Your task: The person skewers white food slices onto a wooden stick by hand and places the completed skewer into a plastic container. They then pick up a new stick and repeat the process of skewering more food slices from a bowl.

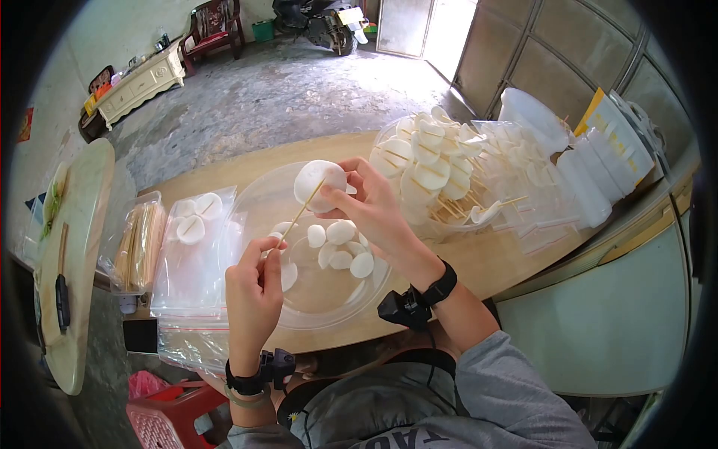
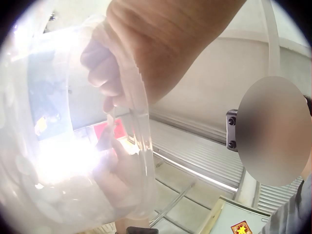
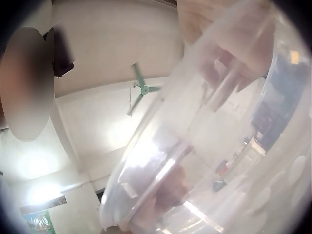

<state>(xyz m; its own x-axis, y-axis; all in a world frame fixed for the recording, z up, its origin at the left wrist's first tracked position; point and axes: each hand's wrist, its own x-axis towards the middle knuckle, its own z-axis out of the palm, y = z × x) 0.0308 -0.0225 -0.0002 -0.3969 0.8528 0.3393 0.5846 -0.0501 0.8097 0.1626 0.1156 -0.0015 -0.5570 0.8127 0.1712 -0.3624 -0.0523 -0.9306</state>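
In the head view my left hand [image 1: 253, 288] pinches the lower end of a thin wooden skewer [image 1: 301, 212], which slants up to the right. Its upper end lies across the face of a round white slice [image 1: 314, 178]. My right hand [image 1: 370, 206] grips that slice from the right, with the thumb on its near side. Both hands are above a clear round plastic tub [image 1: 321, 298], where several loose white slices [image 1: 341, 232] lie. In the left wrist view the left hand [image 2: 165, 44] shows beside the tub's see-through wall; the right wrist view is blurred by the plastic.
At the right, a second tub [image 1: 467, 218] is heaped with skewered slices, beside plastic bags [image 1: 535, 221] and clear containers [image 1: 594, 183]. Left are a box of skewers [image 1: 136, 251] and flat bags [image 1: 191, 273] with a few slices on top. A red stool [image 1: 176, 415] stands below.
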